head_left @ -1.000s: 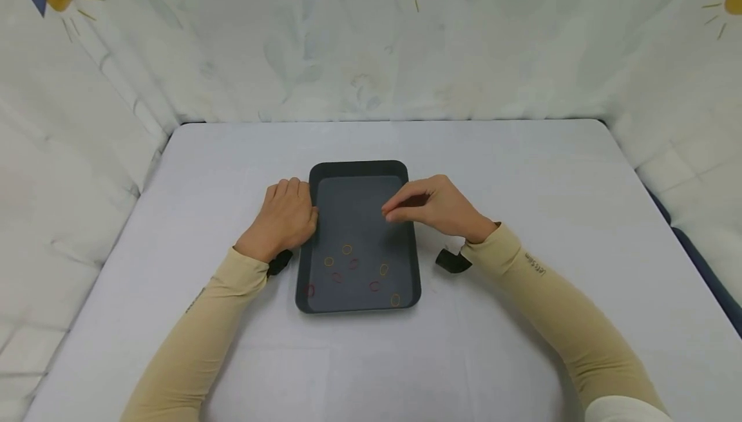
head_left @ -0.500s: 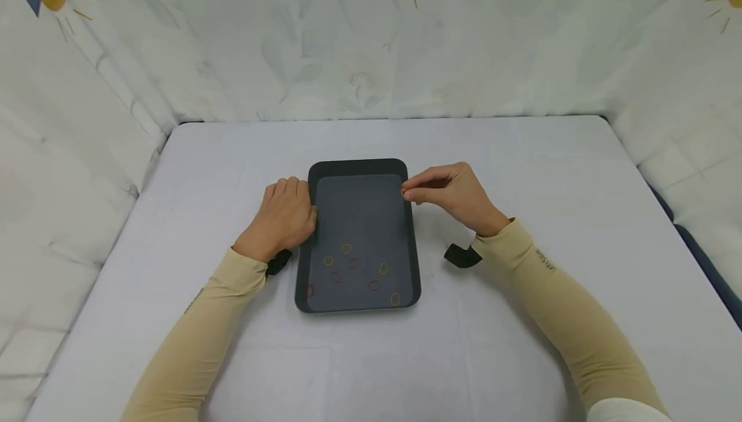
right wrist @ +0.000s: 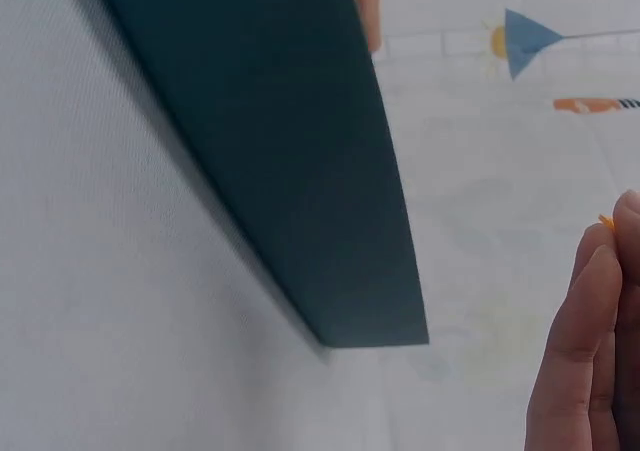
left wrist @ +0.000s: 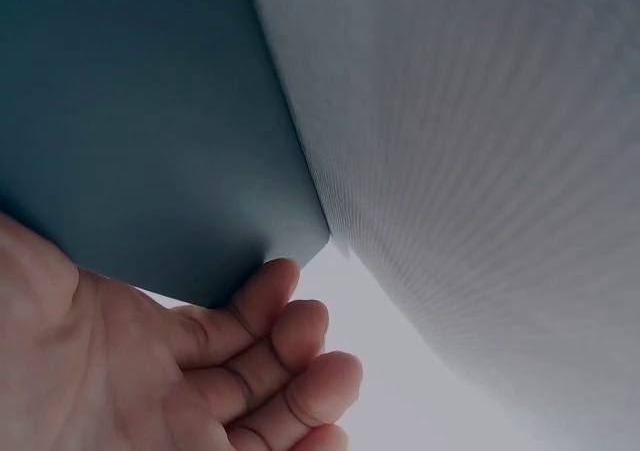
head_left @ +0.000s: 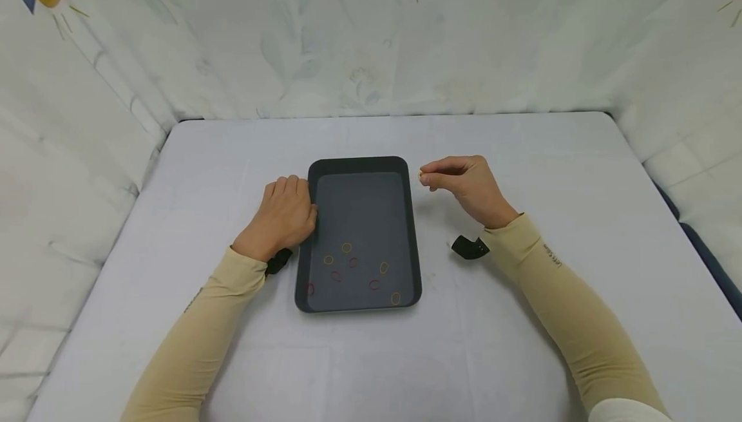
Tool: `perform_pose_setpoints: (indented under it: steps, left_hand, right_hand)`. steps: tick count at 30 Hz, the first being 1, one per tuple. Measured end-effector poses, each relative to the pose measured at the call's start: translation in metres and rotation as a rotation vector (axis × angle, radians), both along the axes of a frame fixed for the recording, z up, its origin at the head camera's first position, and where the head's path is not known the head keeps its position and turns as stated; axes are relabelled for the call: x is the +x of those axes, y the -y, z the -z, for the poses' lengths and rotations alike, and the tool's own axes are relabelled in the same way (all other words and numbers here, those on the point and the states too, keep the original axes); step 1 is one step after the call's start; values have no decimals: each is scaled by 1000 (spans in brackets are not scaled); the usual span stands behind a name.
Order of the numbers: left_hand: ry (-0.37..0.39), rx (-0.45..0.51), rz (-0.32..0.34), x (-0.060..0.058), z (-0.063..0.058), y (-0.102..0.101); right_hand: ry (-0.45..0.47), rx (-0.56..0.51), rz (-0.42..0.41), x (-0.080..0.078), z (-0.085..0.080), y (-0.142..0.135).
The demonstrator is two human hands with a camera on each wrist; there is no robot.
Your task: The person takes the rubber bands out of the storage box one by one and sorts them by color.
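Observation:
A dark grey tray (head_left: 359, 209) lies on the white table. On its floor, mostly in the near half, are several small rubber bands, such as a yellow rubber band (head_left: 346, 248) and a red rubber band (head_left: 374, 285). My left hand (head_left: 284, 216) holds the tray's left side, thumb at the rim; the left wrist view has its fingers (left wrist: 265, 291) against the outer wall. Beyond the tray's upper right corner, my right hand (head_left: 464, 183) pinches a small orange-yellow rubber band (right wrist: 607, 221) between thumb and fingertips, which hide most of it.
The white-covered table (head_left: 522, 151) extends around the tray on every side. Behind it and at both sides hangs a patterned curtain (head_left: 348, 55). A black wrist strap piece (head_left: 469, 247) hangs by my right wrist, low over the table.
My right hand has moved from over the tray, away and to the right past its rim, with the rubber band in its fingertips. The left hand and tray stay in place.

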State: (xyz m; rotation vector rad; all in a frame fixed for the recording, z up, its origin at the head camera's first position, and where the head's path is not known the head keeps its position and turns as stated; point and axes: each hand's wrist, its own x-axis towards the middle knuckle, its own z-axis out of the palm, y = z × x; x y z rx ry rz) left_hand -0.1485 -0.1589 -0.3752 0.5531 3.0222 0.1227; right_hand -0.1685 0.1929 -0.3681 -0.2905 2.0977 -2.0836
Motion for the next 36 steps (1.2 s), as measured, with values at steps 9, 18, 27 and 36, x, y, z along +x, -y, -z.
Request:
perform_pose_setpoints:
  steps: [9,18,27,36]
  left_hand:
    - [45,2,0,-1,-1,1]
    - [49,-12,-1,5,-8,3]
    - [45,1,-9,11,-12,2]
    - [26,11,-2,15,-13,1]
  right_hand:
    - [74,70,50,-7,12,-8]
    - [165,171,88,-13,17,-17]
    - [212,315,146,-17,18,-26]
    - [177,612,174,-18,16,-29]
